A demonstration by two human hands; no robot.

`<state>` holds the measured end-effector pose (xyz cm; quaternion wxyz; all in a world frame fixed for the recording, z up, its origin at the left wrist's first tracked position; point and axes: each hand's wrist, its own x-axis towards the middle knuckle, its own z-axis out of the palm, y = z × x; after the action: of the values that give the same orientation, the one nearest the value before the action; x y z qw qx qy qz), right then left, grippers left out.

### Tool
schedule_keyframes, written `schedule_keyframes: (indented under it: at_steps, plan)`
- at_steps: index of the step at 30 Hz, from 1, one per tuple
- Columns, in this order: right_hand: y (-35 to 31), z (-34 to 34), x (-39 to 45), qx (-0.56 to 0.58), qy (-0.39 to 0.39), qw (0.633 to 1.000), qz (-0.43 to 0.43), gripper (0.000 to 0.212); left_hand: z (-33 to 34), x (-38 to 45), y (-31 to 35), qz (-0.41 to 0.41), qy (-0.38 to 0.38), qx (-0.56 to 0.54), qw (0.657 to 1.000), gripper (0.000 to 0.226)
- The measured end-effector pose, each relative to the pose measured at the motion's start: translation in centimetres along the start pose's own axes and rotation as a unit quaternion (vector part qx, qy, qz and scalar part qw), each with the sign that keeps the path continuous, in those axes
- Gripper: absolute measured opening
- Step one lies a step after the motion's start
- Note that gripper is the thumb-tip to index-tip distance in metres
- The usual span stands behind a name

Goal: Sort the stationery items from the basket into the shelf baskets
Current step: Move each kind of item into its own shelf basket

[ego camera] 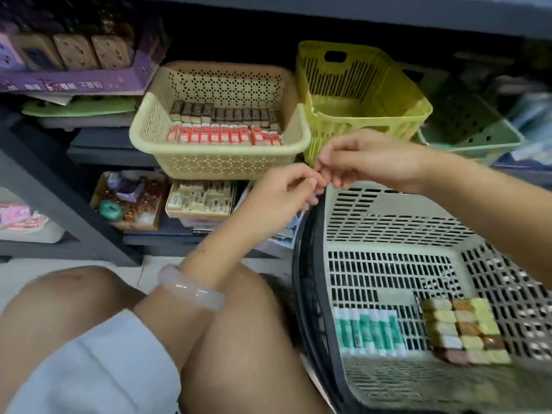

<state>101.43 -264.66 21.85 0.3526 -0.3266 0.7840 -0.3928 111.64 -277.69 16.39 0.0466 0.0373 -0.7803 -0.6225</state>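
Hands (321,177) meet fingertip to fingertip; anything pinched between too blurred to tell.

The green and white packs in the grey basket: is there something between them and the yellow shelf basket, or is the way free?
Both hands, left and right, meet fingertip to fingertip above the grey basket's far rim, right before the yellow basket. They lie across the straight path from the green and white packs; nothing else visibly blocks it.

Both hands, left hand (286,192) and right hand (367,159), fingertips together above grey basket (388,228), before beige shelf basket (221,162).
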Motion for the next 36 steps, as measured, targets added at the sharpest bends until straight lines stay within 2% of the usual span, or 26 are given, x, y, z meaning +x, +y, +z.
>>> schedule_keyframes:
  at_steps: [2, 4, 6, 8, 10, 11, 12, 14, 18, 21, 27, 30, 32, 33, 34, 36]
  plan:
    - [4.0, 0.0, -1.9, -0.047, 0.003, 0.998, 0.035, 0.015, 2.6, 0.3, -0.3, 0.047, -0.017, 0.094, 0.994, 0.022]
    - [8.3, 0.4, -2.9, -0.098, 0.005, 0.993, 0.07, 0.012, 4.9, 0.3, -0.6, 0.107, -0.028, 0.2, 0.973, 0.019]
    - [12.9, 1.5, -3.6, -0.146, -0.025, 0.98, 0.134, 0.013, 6.8, 0.2, -1.1, 0.139, -0.094, 0.27, 0.948, 0.02]
    - [16.9, 3.3, -4.3, -0.219, -0.076, 0.946, 0.228, 0.015, 8.4, 0.0, -1.8, 0.146, -0.183, 0.379, 0.895, 0.02]
    - [20.1, 5.0, -5.4, -0.307, -0.12, 0.893, 0.305, 0.04, 9.0, 0.0, -2.6, 0.158, -0.216, 0.508, 0.819, 0.021]
    - [21.4, 5.7, -6.1, -0.341, -0.136, 0.872, 0.324, 0.055, 9.0, 0.0, -2.9, 0.163, -0.212, 0.544, 0.795, 0.022]
    - [22.5, 6.3, -6.6, -0.352, -0.14, 0.862, 0.337, 0.068, 9.0, 0.1, -3.1, 0.163, -0.202, 0.558, 0.788, 0.023]
    - [24.1, 7.6, -7.3, -0.322, -0.133, 0.863, 0.366, 0.082, 8.8, 0.4, -3.4, 0.159, -0.179, 0.562, 0.792, 0.025]
    - [25.4, 9.8, -7.1, -0.3, -0.078, 0.864, 0.397, 0.089, 8.8, 0.7, -3.8, 0.167, -0.15, 0.562, 0.796, 0.026]
    - [25.6, 10.9, -6.7, -0.286, -0.02, 0.877, 0.385, 0.079, 8.9, 0.8, -4.0, 0.169, -0.136, 0.561, 0.799, 0.026]
    - [25.6, 14.2, -5.5, -0.432, -0.019, 0.857, 0.281, 0.063, 8.8, 0.8, -4.1, 0.168, -0.133, 0.559, 0.801, 0.026]
    - [25.7, 13.2, -5.7, -0.394, -0.024, 0.877, 0.273, 0.053, 8.7, 0.8, -4.2, 0.167, -0.13, 0.551, 0.807, 0.027]
    - [25.2, 12.1, -5.6, -0.326, -0.03, 0.902, 0.28, 0.055, 8.7, 0.9, -4.1, 0.17, -0.132, 0.536, 0.816, 0.027]
    - [24.5, 11.4, -5.5, -0.268, -0.017, 0.92, 0.284, 0.057, 8.7, 1.0, -4.0, 0.166, -0.13, 0.516, 0.83, 0.026]
    - [23.7, 10.6, -5.3, -0.199, 0.006, 0.939, 0.282, 0.059, 8.6, 1.0, -3.7, 0.152, -0.123, 0.474, 0.858, 0.024]
    - [21.1, 8.2, -4.9, -0.064, 0.071, 0.962, 0.257, 0.058, 8.5, 1.0, -2.8, 0.091, -0.089, 0.302, 0.945, 0.02]
